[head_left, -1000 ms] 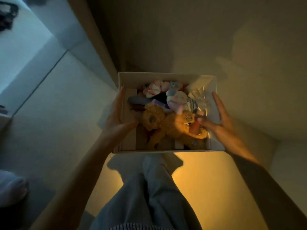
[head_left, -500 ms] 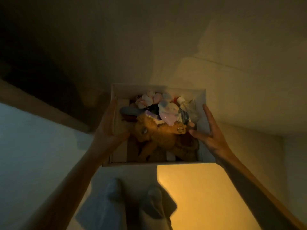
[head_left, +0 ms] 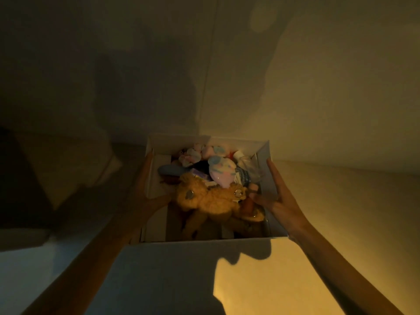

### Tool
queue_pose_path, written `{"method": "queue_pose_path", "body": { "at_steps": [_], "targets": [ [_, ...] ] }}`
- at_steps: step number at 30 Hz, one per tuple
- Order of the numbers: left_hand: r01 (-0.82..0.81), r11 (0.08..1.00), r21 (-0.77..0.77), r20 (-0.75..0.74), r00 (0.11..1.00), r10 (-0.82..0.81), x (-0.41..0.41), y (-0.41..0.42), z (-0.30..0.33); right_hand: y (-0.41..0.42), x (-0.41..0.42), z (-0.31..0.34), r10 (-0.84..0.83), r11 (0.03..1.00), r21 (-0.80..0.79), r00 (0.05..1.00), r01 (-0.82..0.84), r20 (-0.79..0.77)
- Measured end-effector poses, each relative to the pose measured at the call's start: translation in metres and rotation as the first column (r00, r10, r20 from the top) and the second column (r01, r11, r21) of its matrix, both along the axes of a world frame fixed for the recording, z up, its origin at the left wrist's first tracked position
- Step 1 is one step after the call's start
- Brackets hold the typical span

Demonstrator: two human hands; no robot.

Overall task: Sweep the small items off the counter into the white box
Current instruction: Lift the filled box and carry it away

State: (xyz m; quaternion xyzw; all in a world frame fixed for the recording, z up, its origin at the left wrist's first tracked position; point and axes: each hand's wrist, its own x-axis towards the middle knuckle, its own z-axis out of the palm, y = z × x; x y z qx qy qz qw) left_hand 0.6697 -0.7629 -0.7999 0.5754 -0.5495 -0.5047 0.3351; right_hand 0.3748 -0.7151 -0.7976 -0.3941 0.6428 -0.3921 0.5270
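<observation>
The white box [head_left: 267, 155] is held in front of me, open at the top and full of small items. A tan plush toy [head_left: 209, 201] lies across its middle, and a pink-and-blue plush [head_left: 221, 172] sits behind it among other small things. My left hand [head_left: 145, 194] grips the box's left wall, thumb hooked inside. My right hand [head_left: 279, 198] grips the right wall, thumb inside and fingers flat along the outside.
A pale wall [head_left: 318, 87] with a vertical seam rises close behind the box. The floor [head_left: 272, 280] below is lit warm yellow and crossed by my shadow. A dark piece of furniture [head_left: 20, 183] stands at the left.
Both hands have carried the box forward, closer to the wall. My legs have dropped out of view, and the dark furniture now sits at the left.
</observation>
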Motion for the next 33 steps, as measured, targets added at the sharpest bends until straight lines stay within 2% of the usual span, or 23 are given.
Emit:
{"method": "queue_pose_path", "body": {
  "at_steps": [5,7,13,21,25,28,31,33],
  "targets": [
    [0.029,0.999,-0.021,-0.086,0.996,-0.031,-0.01,-0.019,-0.092,-0.013,-0.01,-0.079,-0.025,1.0,0.016,0.999,0.026,-0.03],
    [0.029,0.998,-0.049,-0.071,0.997,-0.032,-0.012,-0.027,-0.113,-0.02,-0.009,-0.098,-0.035,0.999,-0.001,0.999,0.035,-0.004],
    [0.029,0.998,-0.056,-0.109,0.993,-0.035,-0.015,-0.042,-0.157,-0.031,-0.005,-0.15,-0.037,0.999,-0.009,0.995,0.036,-0.093],
    [0.116,0.984,-0.132,0.013,0.993,-0.115,-0.009,-0.047,-0.18,-0.031,-0.007,-0.164,-0.055,0.998,-0.012,0.972,0.054,-0.23],
    [0.107,0.984,-0.142,0.086,0.992,-0.095,-0.006,-0.048,-0.189,-0.03,-0.003,-0.156,-0.071,0.997,0.002,0.958,0.074,-0.277],
    [0.15,0.986,-0.07,0.142,0.98,-0.139,-0.009,-0.048,-0.172,-0.034,0.0,-0.14,0.015,0.994,0.105,0.956,0.017,-0.294],
    [0.19,0.976,0.11,0.245,0.946,-0.212,-0.004,-0.047,-0.141,-0.033,-0.002,-0.117,0.199,0.973,0.17,0.933,-0.153,-0.3],
    [0.144,0.959,0.246,0.339,0.914,-0.224,0.002,-0.042,-0.107,-0.028,-0.006,-0.101,0.277,0.943,0.279,0.892,-0.18,-0.359]
  ]
}}
